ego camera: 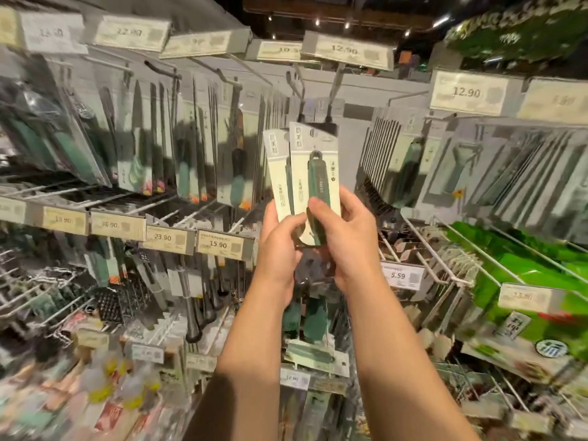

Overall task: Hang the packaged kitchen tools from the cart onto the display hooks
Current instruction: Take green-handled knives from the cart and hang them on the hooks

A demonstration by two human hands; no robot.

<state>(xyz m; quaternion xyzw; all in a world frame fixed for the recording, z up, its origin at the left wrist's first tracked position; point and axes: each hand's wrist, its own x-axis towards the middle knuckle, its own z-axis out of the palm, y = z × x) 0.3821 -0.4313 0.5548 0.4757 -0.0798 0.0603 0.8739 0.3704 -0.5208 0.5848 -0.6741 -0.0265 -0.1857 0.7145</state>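
Both forearms raised from bottom of frame toward display wall. Left hand (280, 246) curled around lower left edge of two overlapping carded packages, thumb across the front. Rear package (276, 173) offset to the left, pale card with printed characters at top. Front package (313, 173) holding a dark green-handled tool, top of card just below an empty display hook (334, 87), not yet threaded on. Right hand (346, 237) gripping lower right of front package, thumb pressed on the green handle, fingers wrapped behind. Left of hands: rows of hanging knives (191, 148) with green handles, price tag reading 15.90 (222, 245) beneath. Right of hands: price tag reading 5.59 (401, 275), hanging peelers (461, 173), green packets (521, 265) at far right. Cart not discernible.
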